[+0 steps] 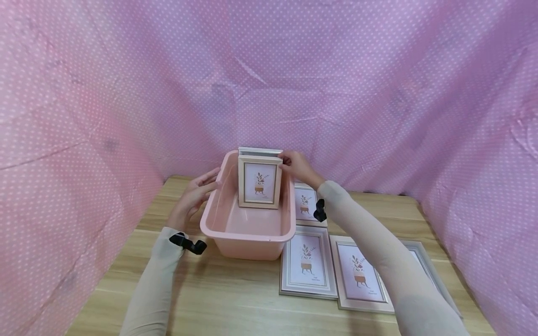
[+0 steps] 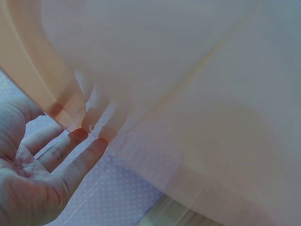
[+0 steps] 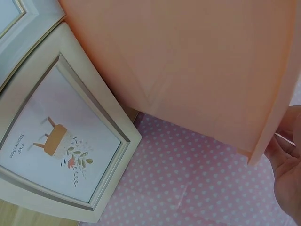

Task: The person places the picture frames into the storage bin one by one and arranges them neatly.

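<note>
A pink plastic tub (image 1: 248, 237) stands on the wooden table. Inside it, a cream picture frame (image 1: 259, 183) with a potted-plant print stands upright, with a silver-white frame (image 1: 260, 151) showing just behind its top edge. My right hand (image 1: 299, 168) pinches the cream frame's upper right corner; in the right wrist view the tub wall hides what that hand (image 3: 288, 165) holds. At the tub's left rim, my left hand (image 1: 196, 193) has its fingers extended. The left wrist view shows these fingertips (image 2: 99, 143) touching the tub's outer wall.
Right of the tub, several picture frames lie face up: a small one (image 1: 304, 205), a whitish one (image 1: 308, 263), a cream one (image 1: 360, 273) and a grey one (image 1: 424, 261) partly under my right sleeve. A pink dotted cloth (image 1: 269, 70) hangs around the table (image 1: 227, 298).
</note>
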The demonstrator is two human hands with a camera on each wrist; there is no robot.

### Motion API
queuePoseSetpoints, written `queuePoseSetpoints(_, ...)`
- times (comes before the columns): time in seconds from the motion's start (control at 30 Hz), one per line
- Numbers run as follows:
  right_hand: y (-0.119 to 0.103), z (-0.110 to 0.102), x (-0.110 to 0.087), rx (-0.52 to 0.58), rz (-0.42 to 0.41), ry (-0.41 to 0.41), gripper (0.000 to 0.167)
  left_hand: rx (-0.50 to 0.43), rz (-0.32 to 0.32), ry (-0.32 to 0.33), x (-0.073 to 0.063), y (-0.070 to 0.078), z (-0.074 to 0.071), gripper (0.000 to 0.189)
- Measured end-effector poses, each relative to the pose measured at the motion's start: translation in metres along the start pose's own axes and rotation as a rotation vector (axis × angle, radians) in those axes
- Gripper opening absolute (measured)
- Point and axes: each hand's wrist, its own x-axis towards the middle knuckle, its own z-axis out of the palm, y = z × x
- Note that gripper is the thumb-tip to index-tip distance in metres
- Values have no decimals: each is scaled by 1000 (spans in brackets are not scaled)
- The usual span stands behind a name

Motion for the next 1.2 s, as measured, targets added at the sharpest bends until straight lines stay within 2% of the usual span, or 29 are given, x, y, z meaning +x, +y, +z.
queuePoseSetpoints(0.3, 0, -1, -2, 58, 22, -18, 37, -2, 5, 3, 1, -1, 0, 63)
queuePoseSetpoints(0.6, 3, -5, -9, 196, 55, 5, 45, 9, 7, 0, 0, 0, 1, 64)
queuePoseSetpoints(0.8, 2, -8, -15, 146, 22, 27, 45, 21, -6, 6, -2, 0, 0, 65)
queuePoseSetpoints(1.2, 3, -14, -26, 124, -67, 80, 41, 28, -8, 24, -3, 1, 2, 65)
